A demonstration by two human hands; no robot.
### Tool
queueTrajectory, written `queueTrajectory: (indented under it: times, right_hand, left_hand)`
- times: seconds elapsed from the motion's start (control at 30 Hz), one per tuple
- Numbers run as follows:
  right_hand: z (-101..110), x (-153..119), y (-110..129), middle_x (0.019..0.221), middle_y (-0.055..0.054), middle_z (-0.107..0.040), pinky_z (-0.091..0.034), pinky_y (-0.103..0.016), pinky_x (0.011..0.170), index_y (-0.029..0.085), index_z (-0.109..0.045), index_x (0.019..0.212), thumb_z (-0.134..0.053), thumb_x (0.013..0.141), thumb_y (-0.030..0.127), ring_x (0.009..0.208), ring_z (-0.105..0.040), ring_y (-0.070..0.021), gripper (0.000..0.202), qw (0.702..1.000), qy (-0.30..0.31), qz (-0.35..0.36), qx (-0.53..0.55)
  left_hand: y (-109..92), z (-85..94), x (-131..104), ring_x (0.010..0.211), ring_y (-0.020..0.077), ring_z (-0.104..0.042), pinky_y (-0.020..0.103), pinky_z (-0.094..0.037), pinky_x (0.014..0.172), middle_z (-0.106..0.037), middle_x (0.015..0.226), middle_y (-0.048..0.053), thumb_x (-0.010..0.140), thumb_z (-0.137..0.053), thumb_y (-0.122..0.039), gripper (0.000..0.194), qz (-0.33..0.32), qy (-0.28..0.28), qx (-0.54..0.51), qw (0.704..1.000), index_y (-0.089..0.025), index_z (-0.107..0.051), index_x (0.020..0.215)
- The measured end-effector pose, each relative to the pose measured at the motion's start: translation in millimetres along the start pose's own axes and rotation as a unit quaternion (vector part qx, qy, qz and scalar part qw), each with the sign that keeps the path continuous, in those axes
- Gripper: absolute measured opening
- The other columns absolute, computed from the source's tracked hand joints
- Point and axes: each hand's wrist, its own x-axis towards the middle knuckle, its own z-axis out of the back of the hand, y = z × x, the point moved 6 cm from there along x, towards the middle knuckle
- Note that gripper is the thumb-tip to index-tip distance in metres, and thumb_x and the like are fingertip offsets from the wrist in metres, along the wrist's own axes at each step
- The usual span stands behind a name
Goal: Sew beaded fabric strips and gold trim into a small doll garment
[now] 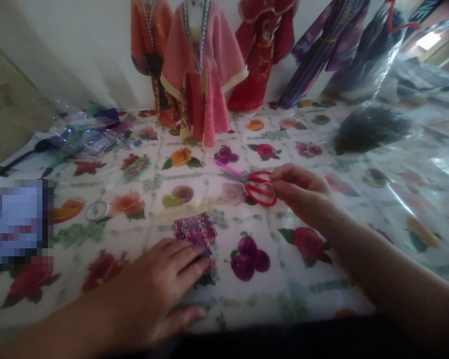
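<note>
My left hand (172, 271) lies with its fingers stretched out over a small piece of sparkly purple-pink fabric (195, 227), its fingertips touching the lower part. Farther right, my right hand (303, 192) pinches the red handle end of a pair of scissors (262, 188). The scissor blades point left, low over the tablecloth. Just beyond the blades is a thin pink stick-like item (226, 167). A pale yellowish strip (189, 208), partly see-through, runs along the table above the fabric.
Several dolls in robes, one in a pink robe (209, 55), stand along the wall. Clear plastic packets (101, 129) pile up at the back left. A dark bundle (372, 127) sits at back right. A green-edged beaded piece (137, 168) and a round ring-like item (97, 211) lie left.
</note>
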Motion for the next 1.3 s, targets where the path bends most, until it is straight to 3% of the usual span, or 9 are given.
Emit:
queueTrajectory:
  times: [0.23,0.4,0.63,0.77,0.87,0.93,1.07,1.2,1.3]
  right_hand:
    - [-7,-3,5,0.092,0.001,-0.07,-0.052,-0.032,0.07,0.027,-0.067,0.085,-0.072,0.08,0.027,0.077,-0.066,-0.0163,0.007,0.999,0.023,-0.001,-0.027]
    - [-23,-6,14,0.082,0.0,-0.068,-0.052,-0.029,0.066,0.027,-0.067,0.087,-0.072,0.081,0.026,0.075,-0.065,-0.0155,0.007,0.994,0.079,0.0,-0.069]
    - [-69,0,27,0.084,-0.002,-0.068,-0.055,-0.031,0.068,0.027,-0.066,0.089,-0.07,0.082,0.03,0.077,-0.067,-0.018,0.009,0.981,0.175,-0.008,-0.081]
    - [-101,13,21,0.078,-0.001,-0.067,-0.054,-0.03,0.069,0.026,-0.064,0.087,-0.068,0.082,0.027,0.077,-0.065,-0.0172,0.006,0.977,0.203,-0.026,-0.062]
    - [-115,23,14,0.076,0.001,-0.065,-0.054,-0.029,0.07,0.025,-0.064,0.085,-0.07,0.08,0.023,0.075,-0.065,-0.0152,0.008,0.979,0.194,-0.054,-0.023]
    - [-120,26,11,0.076,0.001,-0.063,-0.053,-0.028,0.07,0.025,-0.063,0.085,-0.07,0.079,0.024,0.075,-0.065,-0.0146,0.009,0.98,0.187,-0.073,-0.001]
    - [-123,24,7,0.075,0.001,-0.061,-0.053,-0.028,0.069,0.025,-0.063,0.086,-0.072,0.077,0.028,0.072,-0.063,-0.0138,0.013,0.979,0.183,-0.091,0.015]
    - [-122,21,5,0.077,0.002,-0.059,-0.053,-0.028,0.073,0.024,-0.064,0.084,-0.075,0.074,0.027,0.071,-0.062,-0.0125,0.015,0.978,0.186,-0.091,0.036]
    - [-119,22,2,0.076,0.002,-0.059,-0.052,-0.026,0.069,0.023,-0.063,0.085,-0.074,0.075,0.027,0.07,-0.062,-0.0117,0.015,0.977,0.187,-0.094,0.047]
  left_hand:
    - [23,11.7,8,0.131,0.0313,-0.046,0.052,-0.045,0.105,-0.049,0.144,0.015,0.096,-0.043,-0.042,0.049,0.035,-0.079,0.003,0.996,-0.017,-0.049,0.138]
    - [46,-0.3,17,0.14,0.0323,-0.032,0.053,-0.035,0.112,-0.035,0.153,0.016,0.096,-0.04,-0.05,0.058,0.08,-0.078,0.026,0.993,-0.017,-0.041,0.144]
    - [44,-8.9,20,0.142,0.0321,-0.03,0.054,-0.03,0.114,-0.036,0.152,0.018,0.096,-0.038,-0.052,0.06,0.097,-0.093,0.022,0.991,-0.017,-0.038,0.145]
    - [48,15.5,9,0.139,0.0331,-0.035,0.057,-0.032,0.111,-0.038,0.151,0.014,0.093,-0.045,-0.054,0.059,0.104,-0.157,-0.045,0.981,-0.021,-0.042,0.142]
    - [69,61.3,-12,0.137,0.0276,-0.037,0.052,-0.029,0.115,-0.045,0.148,0.003,0.098,-0.044,-0.041,0.041,0.153,-0.334,-0.148,0.918,-0.026,-0.049,0.136]
    - [87,95.9,-32,0.132,0.0239,-0.043,0.048,-0.038,0.109,-0.055,0.138,-0.007,0.099,-0.039,-0.04,0.032,0.186,-0.513,-0.25,0.8,-0.032,-0.056,0.126]
    - [109,146.3,-22,0.125,0.016,-0.051,0.037,-0.049,0.096,-0.061,0.127,-0.01,0.099,-0.019,-0.028,0.042,0.19,-0.629,-0.396,0.641,-0.025,-0.058,0.117]
    - [106,184.2,25,0.114,0.0144,-0.058,0.032,-0.05,0.091,-0.063,0.117,-0.002,0.101,-0.019,-0.029,0.036,0.116,-0.65,-0.277,0.698,-0.021,-0.053,0.108]
    - [100,166.6,51,0.091,0.0135,-0.063,0.031,-0.05,0.077,-0.063,0.092,-0.001,0.101,-0.032,-0.028,0.029,0.044,-0.612,-0.219,0.758,-0.016,-0.058,0.101]
